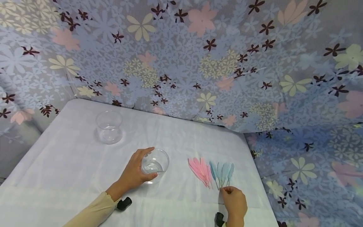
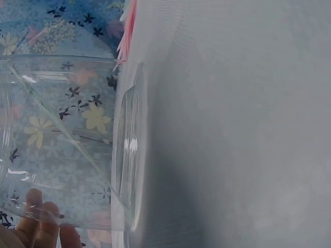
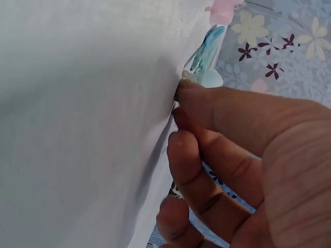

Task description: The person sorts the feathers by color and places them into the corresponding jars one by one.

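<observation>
My left hand (image 1: 137, 168) grips the side of a clear round container (image 1: 154, 168), thumb at the near side and fingers at the far side. Inside it, the left wrist view shows a thin pale strip (image 2: 70, 135) slanting across; its kind is unclear. On the right, my right hand (image 1: 234, 201) pinches the quill end of a light blue feather (image 1: 219, 175) between thumb and forefinger. More blue feathers (image 3: 208, 49) fan out there, flat on the cloth. Just left of them lies a fan of pink feathers (image 1: 199, 170).
A second clear container (image 1: 109, 134) stands at the back left of the white-covered table (image 1: 71, 157). Floral cloth (image 1: 175, 63) hangs behind the table and along its sides.
</observation>
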The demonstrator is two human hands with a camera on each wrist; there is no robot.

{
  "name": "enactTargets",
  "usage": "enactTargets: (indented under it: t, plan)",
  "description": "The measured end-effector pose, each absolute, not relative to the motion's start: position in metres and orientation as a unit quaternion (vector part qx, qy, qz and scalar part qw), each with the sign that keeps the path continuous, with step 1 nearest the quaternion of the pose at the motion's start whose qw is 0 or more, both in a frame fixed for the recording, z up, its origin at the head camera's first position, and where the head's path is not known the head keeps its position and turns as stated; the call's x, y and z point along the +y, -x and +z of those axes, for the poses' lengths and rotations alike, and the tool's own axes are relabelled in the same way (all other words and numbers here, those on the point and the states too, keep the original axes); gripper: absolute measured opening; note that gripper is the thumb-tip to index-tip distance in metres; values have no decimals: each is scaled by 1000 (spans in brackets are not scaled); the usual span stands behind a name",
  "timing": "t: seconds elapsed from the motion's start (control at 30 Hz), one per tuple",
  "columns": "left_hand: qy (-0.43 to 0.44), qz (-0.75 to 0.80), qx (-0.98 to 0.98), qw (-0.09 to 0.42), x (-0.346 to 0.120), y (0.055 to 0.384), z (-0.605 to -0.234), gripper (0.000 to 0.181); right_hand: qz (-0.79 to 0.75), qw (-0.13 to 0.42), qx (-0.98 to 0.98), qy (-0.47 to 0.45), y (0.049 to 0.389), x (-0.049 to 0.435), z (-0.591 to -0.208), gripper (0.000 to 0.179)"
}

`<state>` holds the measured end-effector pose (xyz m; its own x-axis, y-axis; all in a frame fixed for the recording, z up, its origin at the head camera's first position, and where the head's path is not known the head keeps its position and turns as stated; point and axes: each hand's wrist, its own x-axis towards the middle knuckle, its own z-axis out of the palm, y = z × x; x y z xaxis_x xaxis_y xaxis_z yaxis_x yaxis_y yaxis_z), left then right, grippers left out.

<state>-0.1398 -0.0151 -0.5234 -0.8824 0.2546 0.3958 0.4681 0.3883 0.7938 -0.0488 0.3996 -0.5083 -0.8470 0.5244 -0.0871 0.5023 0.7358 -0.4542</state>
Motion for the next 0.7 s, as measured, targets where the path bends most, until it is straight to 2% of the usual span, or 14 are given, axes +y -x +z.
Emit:
enactTargets:
  t: [0.13,0.4,0.53,0.7]
  plan:
    - [218,-506,-828,102,-15,141,-524,92,196,47,-925,323,52,379,-509,26]
    - [223,-503,-829,102,-17,141,-523,93,242,42,-904,350,54,374,-501,22]
    - [223,-500,-831,102,-17,141,-522,92,242,74,-897,362,54,373,-501,22]
    - [220,-499,-833,94,-17,141,-521,92,243,144,-891,356,53,376,-503,18]
